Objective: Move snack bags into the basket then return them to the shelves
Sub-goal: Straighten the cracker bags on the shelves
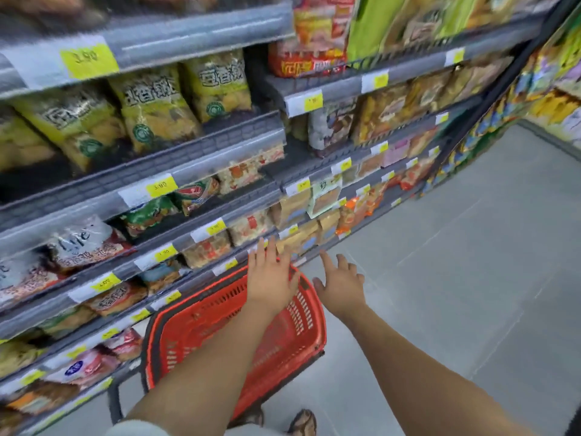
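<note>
Head view: left hand [272, 278] and right hand [341, 284] hover with fingers spread, empty, by the red basket [309, 328] at lower centre; snack bags [206, 251] line the shelves [201, 158] at left, likely light, crinkly, crushable, best pinched at the top seam.

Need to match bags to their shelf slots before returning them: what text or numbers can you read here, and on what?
"3.90": upper yellow price tag, top left.
"3.90": lower yellow price tag, just below the yellow-green snack bags.
Remaining price tags: too blurred to read.
Chinese print on those bags and the other packets: too blurred to read.
</note>
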A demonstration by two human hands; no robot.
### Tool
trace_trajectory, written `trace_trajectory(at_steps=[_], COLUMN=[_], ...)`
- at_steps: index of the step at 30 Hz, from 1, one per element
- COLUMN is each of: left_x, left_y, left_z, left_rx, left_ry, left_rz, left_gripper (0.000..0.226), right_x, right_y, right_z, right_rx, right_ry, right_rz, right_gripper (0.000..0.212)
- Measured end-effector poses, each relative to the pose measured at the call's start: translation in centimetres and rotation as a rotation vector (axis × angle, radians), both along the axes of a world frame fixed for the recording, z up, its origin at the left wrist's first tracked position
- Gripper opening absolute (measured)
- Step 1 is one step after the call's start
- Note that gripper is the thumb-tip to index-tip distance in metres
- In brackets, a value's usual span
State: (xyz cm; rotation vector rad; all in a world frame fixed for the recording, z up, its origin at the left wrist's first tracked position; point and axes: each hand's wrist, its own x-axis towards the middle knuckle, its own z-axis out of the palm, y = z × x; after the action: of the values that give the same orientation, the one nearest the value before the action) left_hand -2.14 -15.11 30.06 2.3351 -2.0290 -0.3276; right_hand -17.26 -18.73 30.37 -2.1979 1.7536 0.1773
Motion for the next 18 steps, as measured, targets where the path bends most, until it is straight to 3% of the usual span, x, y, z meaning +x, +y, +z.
trace_trajectory(at_steps=[11,18], left_x=[14.0,19.3], left_y=[-5.7,-8.5], left_z=[8.4,12.5], left_rx=[-0.546,-0.456], left_ry=[-0.121,-0.188], left_rz=[0.294,0.492], left_gripper=[0.063,0.064], right_x=[16.3,20.6], right_y=[-9.5,-14.6], right_z=[10.5,13.4], right_rx=[-0.387,-0.433], right_ry=[-0.345,-0.324], right_rz=[0.302,0.346], right_gripper=[0.065,0.066])
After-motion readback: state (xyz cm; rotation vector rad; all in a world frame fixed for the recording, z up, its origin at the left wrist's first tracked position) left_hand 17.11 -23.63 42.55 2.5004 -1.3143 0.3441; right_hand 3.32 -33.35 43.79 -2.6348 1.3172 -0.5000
